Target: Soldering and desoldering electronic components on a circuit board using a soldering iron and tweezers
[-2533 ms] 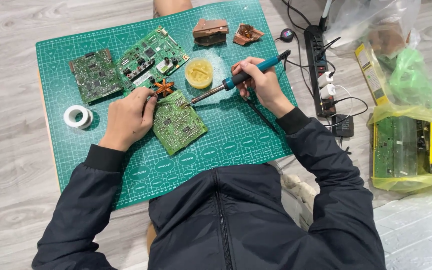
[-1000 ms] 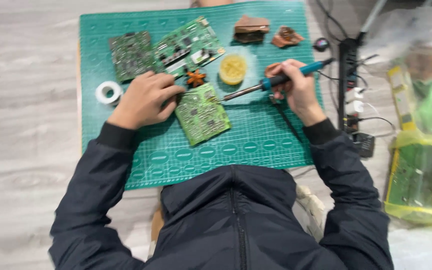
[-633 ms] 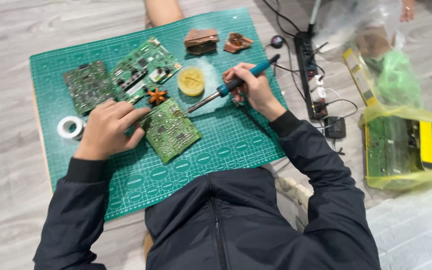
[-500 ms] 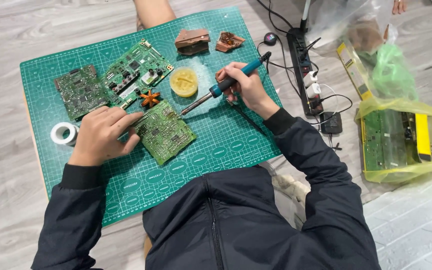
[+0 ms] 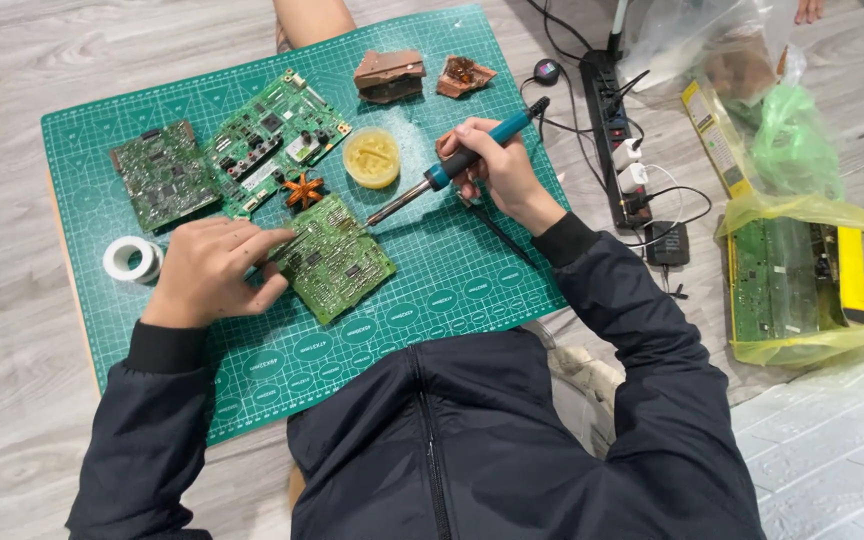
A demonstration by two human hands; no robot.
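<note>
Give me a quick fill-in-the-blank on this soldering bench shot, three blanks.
1. The right hand holds a soldering iron with a ____ handle.
2. The left hand presses on the small circuit board, which lies on a green cutting ____.
3. The round tin beyond the iron's tip holds a ____ paste.

Missing words: blue; mat; yellow

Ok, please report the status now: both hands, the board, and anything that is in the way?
Left hand pinning green circuit board on the mat. Right hand gripping soldering iron, tip at board's upper edge. Orange star-shaped part lies close by.
</note>
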